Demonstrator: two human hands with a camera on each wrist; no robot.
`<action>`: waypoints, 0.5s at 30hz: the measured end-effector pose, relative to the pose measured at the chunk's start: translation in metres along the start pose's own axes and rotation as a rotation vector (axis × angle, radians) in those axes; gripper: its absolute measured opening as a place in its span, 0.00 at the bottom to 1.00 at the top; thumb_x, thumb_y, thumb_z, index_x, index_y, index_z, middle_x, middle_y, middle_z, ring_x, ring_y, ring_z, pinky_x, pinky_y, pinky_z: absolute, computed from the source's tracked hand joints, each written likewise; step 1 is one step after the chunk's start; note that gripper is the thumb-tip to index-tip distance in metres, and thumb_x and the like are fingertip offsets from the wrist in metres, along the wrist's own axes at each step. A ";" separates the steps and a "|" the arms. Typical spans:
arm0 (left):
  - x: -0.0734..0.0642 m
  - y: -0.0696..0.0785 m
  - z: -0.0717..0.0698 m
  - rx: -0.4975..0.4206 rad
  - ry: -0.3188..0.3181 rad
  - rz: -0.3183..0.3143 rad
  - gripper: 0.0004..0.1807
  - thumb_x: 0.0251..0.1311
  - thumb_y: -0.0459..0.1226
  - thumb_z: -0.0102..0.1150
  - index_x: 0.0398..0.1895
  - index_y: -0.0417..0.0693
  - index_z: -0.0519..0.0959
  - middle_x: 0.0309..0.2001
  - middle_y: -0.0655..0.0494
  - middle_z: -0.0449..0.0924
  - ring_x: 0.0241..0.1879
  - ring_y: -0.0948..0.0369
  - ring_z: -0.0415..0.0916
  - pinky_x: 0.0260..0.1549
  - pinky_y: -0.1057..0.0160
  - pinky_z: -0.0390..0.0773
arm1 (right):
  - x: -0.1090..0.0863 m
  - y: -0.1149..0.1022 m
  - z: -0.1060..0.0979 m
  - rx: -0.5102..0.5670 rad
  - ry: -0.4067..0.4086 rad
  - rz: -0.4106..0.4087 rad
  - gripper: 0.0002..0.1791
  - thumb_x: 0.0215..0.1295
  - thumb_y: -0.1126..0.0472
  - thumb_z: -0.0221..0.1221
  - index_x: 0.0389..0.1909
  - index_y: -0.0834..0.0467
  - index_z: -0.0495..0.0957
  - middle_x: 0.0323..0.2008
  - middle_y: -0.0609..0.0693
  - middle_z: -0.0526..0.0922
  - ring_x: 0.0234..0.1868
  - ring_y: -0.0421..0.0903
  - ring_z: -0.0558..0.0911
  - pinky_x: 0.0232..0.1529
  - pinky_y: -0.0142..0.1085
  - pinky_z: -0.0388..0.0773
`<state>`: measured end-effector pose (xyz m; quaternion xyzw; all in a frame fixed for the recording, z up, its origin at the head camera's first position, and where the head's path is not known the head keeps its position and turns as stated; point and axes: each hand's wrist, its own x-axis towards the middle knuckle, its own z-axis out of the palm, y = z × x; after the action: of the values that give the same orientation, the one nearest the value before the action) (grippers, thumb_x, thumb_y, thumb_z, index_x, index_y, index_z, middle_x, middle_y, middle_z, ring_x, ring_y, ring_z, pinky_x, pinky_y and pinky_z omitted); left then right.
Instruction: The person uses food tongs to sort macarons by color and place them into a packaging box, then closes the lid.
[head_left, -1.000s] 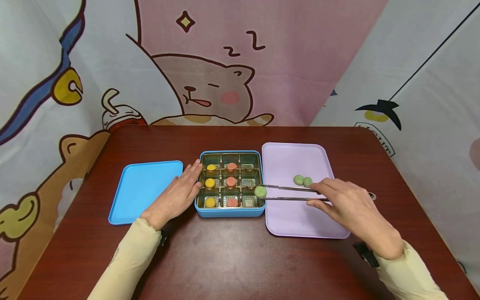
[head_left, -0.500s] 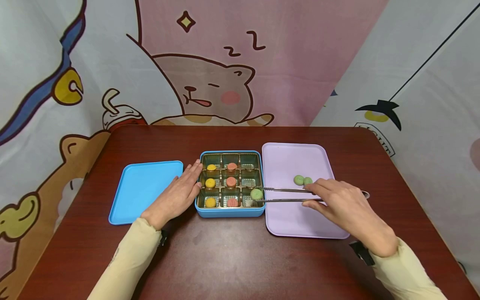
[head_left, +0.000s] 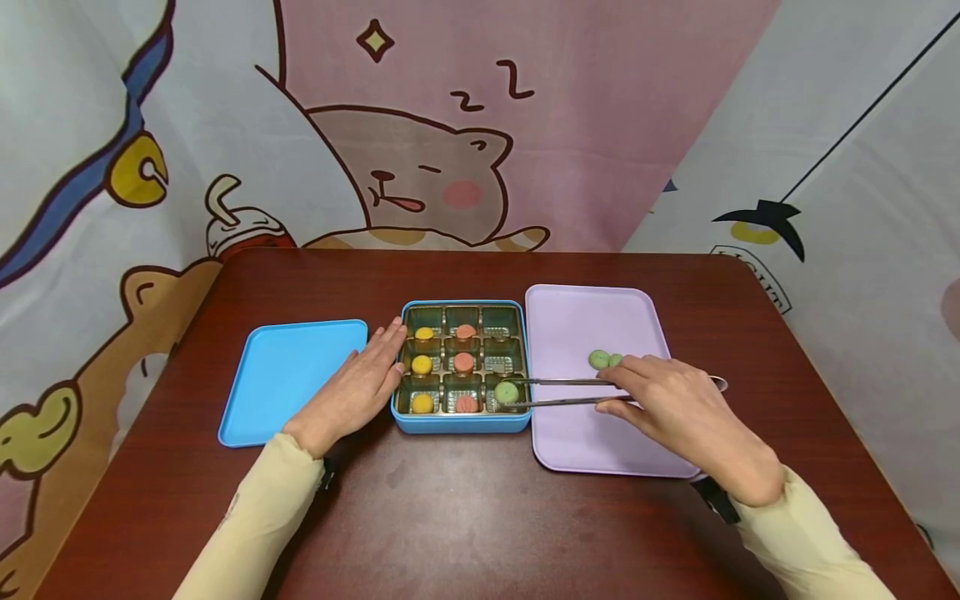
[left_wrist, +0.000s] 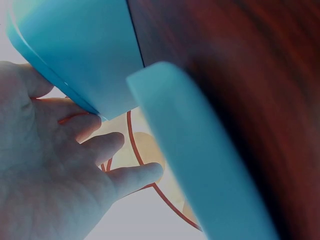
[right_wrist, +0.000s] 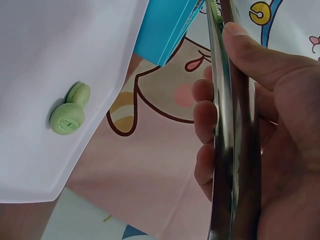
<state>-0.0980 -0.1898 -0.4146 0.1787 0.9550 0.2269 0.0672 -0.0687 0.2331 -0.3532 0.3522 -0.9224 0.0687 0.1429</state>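
My right hand point(head_left: 671, 404) holds metal tongs point(head_left: 570, 382) between thumb and fingers; the right wrist view shows the tongs point(right_wrist: 227, 135) along the palm. Between the tong tips is a green macaron point(head_left: 507, 393), over the front right compartment of a blue box point(head_left: 461, 424) with a gold divided insert. The left column of compartments holds yellow macarons point(head_left: 422, 365), the middle one pink macarons point(head_left: 463, 362). My left hand point(head_left: 356, 383) rests with extended fingers against the box's left rim; in the left wrist view its fingers touch the box wall point(left_wrist: 85, 55).
A lilac tray point(head_left: 585, 321) stands right of the box, bearing two green macarons point(head_left: 598, 359), one partly hidden by the right hand. Left of the box lies a blue lid point(head_left: 292, 367), partly beneath the left forearm. A cartoon-printed cloth point(head_left: 600, 125) hangs behind the brown table point(head_left: 450, 517).
The right hand has moved left with the tongs, carrying the green macaron from the box's right rim to over the front right compartment. The left hand stays at the rim.
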 end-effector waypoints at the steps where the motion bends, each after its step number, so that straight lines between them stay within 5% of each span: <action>1: 0.000 0.000 0.000 0.003 0.001 0.001 0.34 0.83 0.46 0.39 0.85 0.45 0.47 0.84 0.50 0.40 0.82 0.44 0.42 0.72 0.30 0.51 | 0.001 0.000 0.000 -0.003 0.001 -0.003 0.25 0.52 0.51 0.79 0.49 0.58 0.88 0.39 0.49 0.88 0.36 0.48 0.87 0.29 0.44 0.83; 15: 0.000 0.000 0.000 0.008 -0.006 -0.009 0.34 0.83 0.47 0.39 0.85 0.46 0.47 0.84 0.53 0.39 0.82 0.46 0.42 0.72 0.31 0.52 | 0.016 -0.007 -0.008 -0.067 -0.071 -0.046 0.20 0.55 0.49 0.77 0.44 0.57 0.87 0.33 0.45 0.82 0.28 0.41 0.79 0.23 0.38 0.76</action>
<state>-0.0985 -0.1896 -0.4142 0.1752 0.9565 0.2224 0.0704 -0.0732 0.2198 -0.3401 0.3705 -0.9203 0.0218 0.1234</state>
